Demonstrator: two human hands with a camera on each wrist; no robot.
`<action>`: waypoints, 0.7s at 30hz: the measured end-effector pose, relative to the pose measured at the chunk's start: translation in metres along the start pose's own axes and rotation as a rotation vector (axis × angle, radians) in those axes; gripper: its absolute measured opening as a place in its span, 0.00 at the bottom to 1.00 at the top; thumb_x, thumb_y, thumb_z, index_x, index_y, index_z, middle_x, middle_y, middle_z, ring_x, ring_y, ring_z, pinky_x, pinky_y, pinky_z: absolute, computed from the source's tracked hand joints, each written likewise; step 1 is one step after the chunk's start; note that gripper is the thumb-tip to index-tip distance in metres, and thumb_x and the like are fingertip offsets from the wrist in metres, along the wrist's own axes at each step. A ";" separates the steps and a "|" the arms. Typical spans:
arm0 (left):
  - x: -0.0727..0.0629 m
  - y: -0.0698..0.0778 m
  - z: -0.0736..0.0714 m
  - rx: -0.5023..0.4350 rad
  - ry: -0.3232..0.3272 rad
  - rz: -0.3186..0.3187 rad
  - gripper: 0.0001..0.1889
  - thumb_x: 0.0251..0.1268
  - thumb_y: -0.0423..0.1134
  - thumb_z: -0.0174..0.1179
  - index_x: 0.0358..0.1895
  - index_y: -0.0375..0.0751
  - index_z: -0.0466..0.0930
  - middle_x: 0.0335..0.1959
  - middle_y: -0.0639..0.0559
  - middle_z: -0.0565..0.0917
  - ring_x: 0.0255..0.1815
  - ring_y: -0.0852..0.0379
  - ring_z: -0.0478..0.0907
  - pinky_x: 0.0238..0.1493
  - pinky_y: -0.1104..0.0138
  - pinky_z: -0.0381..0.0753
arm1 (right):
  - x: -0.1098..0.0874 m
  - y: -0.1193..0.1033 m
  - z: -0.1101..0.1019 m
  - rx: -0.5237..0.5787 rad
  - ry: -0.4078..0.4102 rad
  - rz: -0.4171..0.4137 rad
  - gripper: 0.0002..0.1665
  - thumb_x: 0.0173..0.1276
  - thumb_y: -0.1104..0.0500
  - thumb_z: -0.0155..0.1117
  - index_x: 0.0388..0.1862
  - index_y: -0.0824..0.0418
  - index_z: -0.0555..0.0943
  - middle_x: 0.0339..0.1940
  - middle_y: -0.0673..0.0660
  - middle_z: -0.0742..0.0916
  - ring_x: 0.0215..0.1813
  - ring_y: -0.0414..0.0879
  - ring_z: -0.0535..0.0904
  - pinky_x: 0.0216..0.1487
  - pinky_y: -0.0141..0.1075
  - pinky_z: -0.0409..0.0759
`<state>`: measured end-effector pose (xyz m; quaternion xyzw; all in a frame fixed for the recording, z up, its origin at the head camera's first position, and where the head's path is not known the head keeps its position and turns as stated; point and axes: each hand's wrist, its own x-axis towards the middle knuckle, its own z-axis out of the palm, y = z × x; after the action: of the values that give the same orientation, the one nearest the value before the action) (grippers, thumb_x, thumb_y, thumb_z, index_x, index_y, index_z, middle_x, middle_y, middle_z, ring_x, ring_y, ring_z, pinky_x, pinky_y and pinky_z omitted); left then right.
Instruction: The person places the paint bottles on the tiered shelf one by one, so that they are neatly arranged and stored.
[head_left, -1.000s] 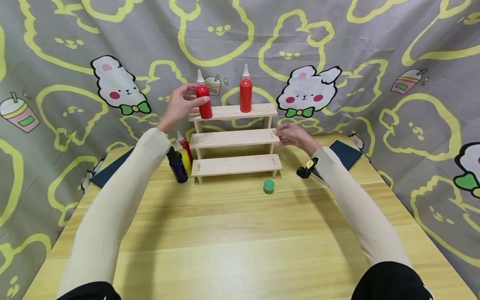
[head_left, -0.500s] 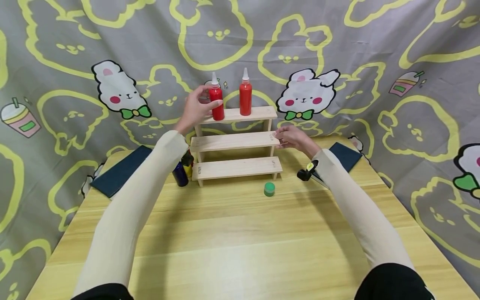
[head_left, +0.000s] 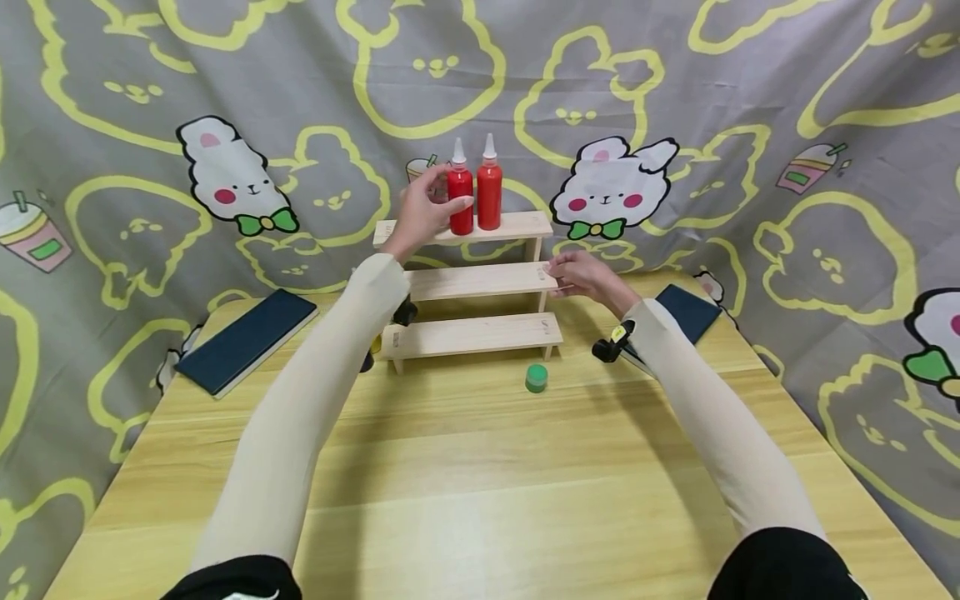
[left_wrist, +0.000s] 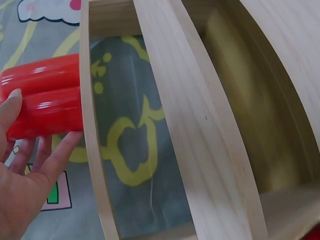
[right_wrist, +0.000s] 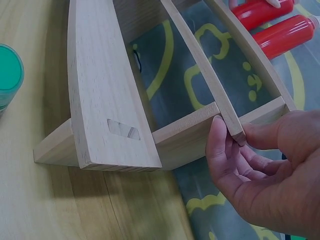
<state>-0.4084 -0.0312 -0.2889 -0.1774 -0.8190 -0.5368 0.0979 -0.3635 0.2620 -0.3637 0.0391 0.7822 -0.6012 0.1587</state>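
Note:
A pale wooden three-tier stand (head_left: 472, 335) stands at the back of the table. My left hand (head_left: 422, 208) holds a red squeeze bottle (head_left: 462, 208) with a white nozzle, upright at the top tier, thumb and fingers on either side of it. Close on its right stands a second red squeeze bottle (head_left: 490, 196) on that tier; I cannot tell whether the two touch. At the stand's right side, my right hand (head_left: 587, 277) pinches the end of the middle board (right_wrist: 220, 95) between thumb and fingers, as the right wrist view shows.
A small green-lidded jar (head_left: 536, 377) sits in front of the stand's right end. Dark blue books lie to the left (head_left: 247, 340) and right (head_left: 686, 312). My left forearm mostly hides bottles beside the stand's left side. A patterned grey cloth (head_left: 330, 75) hangs behind.
My left hand has moved the red squeeze bottle rightward along the top tier, from its left end to close beside the other bottle. My right hand stays at the middle board's end.

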 end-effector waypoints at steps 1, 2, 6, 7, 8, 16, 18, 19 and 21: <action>0.001 0.000 0.002 -0.001 0.004 -0.001 0.30 0.69 0.42 0.71 0.72 0.49 0.74 0.60 0.46 0.82 0.55 0.50 0.79 0.60 0.59 0.84 | 0.000 0.000 0.000 -0.002 -0.003 -0.002 0.18 0.83 0.64 0.53 0.65 0.72 0.69 0.45 0.57 0.76 0.36 0.39 0.78 0.49 0.34 0.89; 0.002 0.001 0.003 -0.004 0.006 -0.001 0.29 0.69 0.42 0.71 0.72 0.49 0.74 0.60 0.46 0.82 0.56 0.51 0.79 0.60 0.59 0.84 | 0.000 0.000 0.001 -0.003 -0.004 -0.004 0.18 0.83 0.64 0.53 0.66 0.72 0.69 0.45 0.57 0.76 0.36 0.39 0.78 0.47 0.32 0.88; 0.005 0.002 0.009 -0.037 -0.001 0.008 0.28 0.70 0.40 0.70 0.71 0.47 0.74 0.61 0.45 0.83 0.56 0.49 0.81 0.60 0.58 0.85 | 0.000 0.001 0.000 -0.013 0.000 -0.001 0.20 0.83 0.64 0.53 0.67 0.73 0.68 0.46 0.57 0.77 0.37 0.40 0.79 0.47 0.32 0.88; 0.006 0.003 0.010 -0.045 -0.003 0.011 0.28 0.70 0.40 0.70 0.71 0.47 0.74 0.62 0.45 0.83 0.56 0.48 0.82 0.60 0.57 0.86 | 0.000 0.000 0.000 -0.013 0.004 0.001 0.20 0.83 0.64 0.53 0.67 0.73 0.68 0.46 0.58 0.76 0.37 0.40 0.79 0.48 0.33 0.88; 0.006 0.003 0.011 -0.050 -0.006 0.010 0.28 0.70 0.39 0.70 0.71 0.47 0.74 0.62 0.45 0.83 0.57 0.48 0.82 0.60 0.57 0.86 | 0.000 0.000 0.000 -0.015 0.009 0.003 0.19 0.83 0.64 0.53 0.67 0.72 0.69 0.47 0.58 0.77 0.36 0.40 0.79 0.48 0.33 0.89; 0.008 0.007 0.017 -0.019 -0.008 0.010 0.27 0.72 0.40 0.69 0.71 0.46 0.73 0.62 0.46 0.81 0.56 0.50 0.79 0.60 0.59 0.85 | 0.001 -0.002 -0.002 -0.030 0.012 -0.015 0.16 0.82 0.66 0.54 0.63 0.73 0.71 0.49 0.61 0.78 0.37 0.41 0.80 0.45 0.33 0.88; 0.008 0.006 0.017 -0.019 -0.014 0.015 0.27 0.72 0.39 0.68 0.71 0.46 0.73 0.62 0.46 0.81 0.56 0.50 0.80 0.60 0.58 0.85 | 0.001 -0.002 -0.001 -0.022 0.013 -0.007 0.16 0.82 0.66 0.54 0.63 0.73 0.71 0.49 0.61 0.78 0.37 0.41 0.80 0.46 0.34 0.89; 0.008 0.006 0.017 -0.019 -0.016 0.017 0.27 0.72 0.39 0.68 0.71 0.46 0.73 0.62 0.45 0.81 0.56 0.50 0.80 0.61 0.58 0.85 | 0.001 -0.002 -0.001 -0.018 0.012 -0.005 0.16 0.82 0.66 0.54 0.63 0.73 0.71 0.48 0.61 0.79 0.37 0.41 0.80 0.47 0.34 0.89; 0.007 0.006 0.017 -0.015 -0.020 0.021 0.27 0.73 0.38 0.67 0.71 0.45 0.73 0.62 0.45 0.81 0.56 0.49 0.80 0.61 0.57 0.85 | 0.002 -0.001 0.000 -0.015 0.007 -0.007 0.17 0.82 0.66 0.54 0.64 0.73 0.71 0.48 0.60 0.79 0.37 0.41 0.81 0.48 0.35 0.89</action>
<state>-0.4121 -0.0126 -0.2880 -0.1924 -0.8139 -0.5401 0.0940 -0.3658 0.2616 -0.3630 0.0375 0.7874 -0.5956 0.1541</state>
